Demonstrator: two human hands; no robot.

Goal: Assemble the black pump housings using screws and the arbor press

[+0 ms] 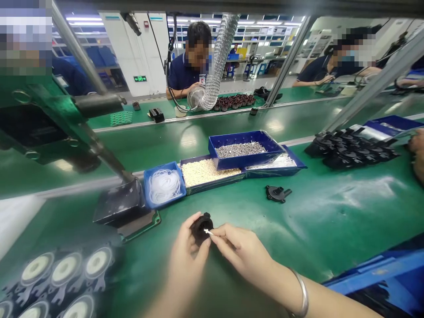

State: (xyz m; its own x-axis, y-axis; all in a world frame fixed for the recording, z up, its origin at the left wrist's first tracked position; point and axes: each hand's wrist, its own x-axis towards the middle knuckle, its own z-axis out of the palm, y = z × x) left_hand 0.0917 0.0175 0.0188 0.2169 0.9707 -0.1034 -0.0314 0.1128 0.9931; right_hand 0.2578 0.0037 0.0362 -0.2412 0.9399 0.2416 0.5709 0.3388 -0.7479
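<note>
My left hand (190,247) is closed round a round black plastic housing (202,224), its hollow side turned toward me. Between the thumb and fingertips of my right hand (240,247) is a small white pin-like part (207,231); its tip lies at the middle of the housing. Whether the tip is seated inside cannot be made out. Beyond my hands, a black plastic cover with a side spout (277,193) lies on the green bench.
Behind my hands stand a blue tray of clear rings (165,185), a tray of small cream parts (212,173) and a blue bin of metal pins (241,150). A press (122,201) stands left, near round parts with pale discs (66,267). Black housings (351,148) are stacked right.
</note>
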